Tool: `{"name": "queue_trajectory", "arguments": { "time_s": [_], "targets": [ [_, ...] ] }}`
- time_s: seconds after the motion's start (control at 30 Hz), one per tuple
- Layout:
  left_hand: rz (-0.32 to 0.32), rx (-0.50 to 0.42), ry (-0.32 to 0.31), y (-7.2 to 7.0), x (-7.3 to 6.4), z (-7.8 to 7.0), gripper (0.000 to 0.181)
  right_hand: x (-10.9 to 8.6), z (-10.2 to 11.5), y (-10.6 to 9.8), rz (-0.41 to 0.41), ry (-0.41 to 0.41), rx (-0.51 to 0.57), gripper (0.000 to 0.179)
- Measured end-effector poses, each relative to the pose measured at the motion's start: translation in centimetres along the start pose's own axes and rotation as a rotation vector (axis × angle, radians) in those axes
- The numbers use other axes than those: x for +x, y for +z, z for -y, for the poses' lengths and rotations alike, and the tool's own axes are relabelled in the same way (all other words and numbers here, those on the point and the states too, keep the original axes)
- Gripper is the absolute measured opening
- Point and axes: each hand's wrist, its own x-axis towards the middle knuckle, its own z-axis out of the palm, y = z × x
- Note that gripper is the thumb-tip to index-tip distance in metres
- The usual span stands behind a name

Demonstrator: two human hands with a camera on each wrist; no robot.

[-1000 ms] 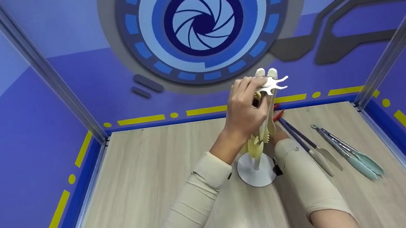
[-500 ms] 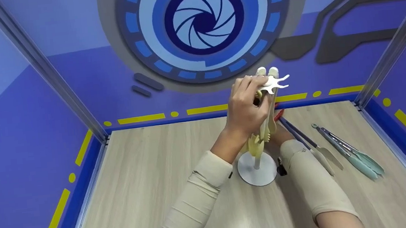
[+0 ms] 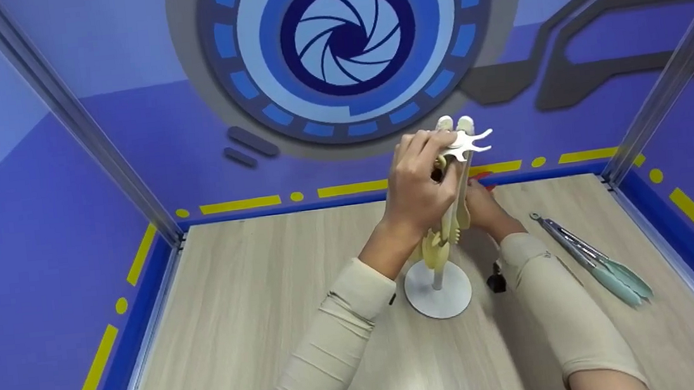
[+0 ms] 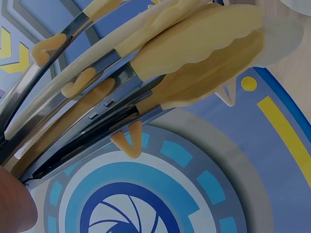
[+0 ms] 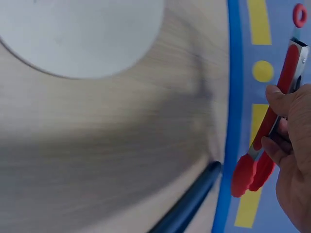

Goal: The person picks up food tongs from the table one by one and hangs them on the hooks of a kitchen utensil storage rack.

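Observation:
My left hand (image 3: 418,178) grips the top of a white utensil stand (image 3: 470,142), just under its hooked plate. Several tongs hang from this stand; in the left wrist view, yellow-headed tongs (image 4: 194,41) with metal arms point away from my thumb (image 4: 17,204). Exactly what the left fingers close on is partly hidden. Behind the stand, close to the back wall, my right hand (image 3: 487,208) holds red tongs. In the right wrist view, the thumb and fingers pinch the handle of these red tongs (image 5: 266,127), whose two red heads lie close together.
Teal-headed tongs (image 3: 612,271) lie on the table at the right. Dark blue-handled tongs (image 5: 189,199) lie under my right arm, mostly covered by it in the head view. The stand's round white base (image 3: 424,302) rests on the table. Blue walls enclose the back and sides.
My right hand has moved right and out from behind the stand, over the blue-handled tongs, and now holds the red tongs. The left hand and the stand have stayed put.

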Motion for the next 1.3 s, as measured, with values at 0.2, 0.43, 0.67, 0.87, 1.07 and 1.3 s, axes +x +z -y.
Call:
{"name": "queue_trajectory", "arguments": {
  "time_s": [0.2,0.43,0.67,0.87,1.07,1.3],
  "targets": [
    [-0.005,0.011,-0.004,0.0,0.0,-0.1,0.025,-0.3,0.6,-2.6,0.000,0.156,-0.020,0.049],
    [-0.012,0.021,-0.001,0.0,-0.1,0.0,0.026,-1.6,1.6,-4.9,-0.138,0.199,0.102,0.048],
    [-0.001,0.020,-0.013,0.1,-0.1,-0.1,0.025,-3.2,3.1,-7.5,-0.261,0.246,0.225,0.056],
    [0.001,0.009,-0.023,0.0,0.0,-0.1,0.025,-4.0,5.0,-9.1,-0.350,0.173,0.155,0.048],
    [0.011,0.012,-0.030,-0.1,-0.2,-0.2,0.025,-4.9,6.7,-9.2,-0.434,0.095,0.079,0.030],
    [0.024,0.003,-0.037,-0.1,-0.2,-0.3,0.025,-5.7,7.9,-8.8,-0.527,-0.010,0.115,0.024]
  ]
}}
